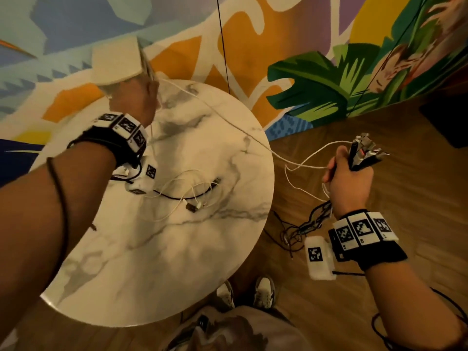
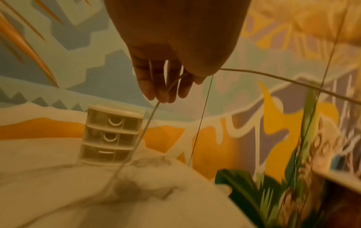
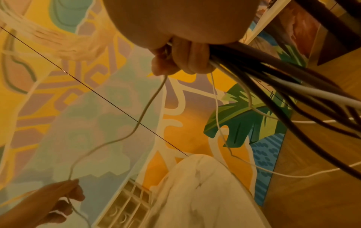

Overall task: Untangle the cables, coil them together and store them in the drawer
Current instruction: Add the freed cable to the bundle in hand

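Overhead, the right hand [image 1: 350,183] grips a bundle of black and white cables [image 1: 364,154] beside the round white marble table [image 1: 177,249], while the raised left hand [image 1: 134,97] pulls a thin white cable [image 1: 228,120] taut. Left wrist view — fingers [image 2: 146,83] pinch that cable above the small white three-drawer plastic organiser [image 2: 111,135], drawers closed. Right wrist view — curled fingers [image 3: 187,58] clamp the bundle.

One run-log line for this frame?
phase: untangling | left hand: pulling white cable | right hand: gripping cable bundle | drawer unit: shut
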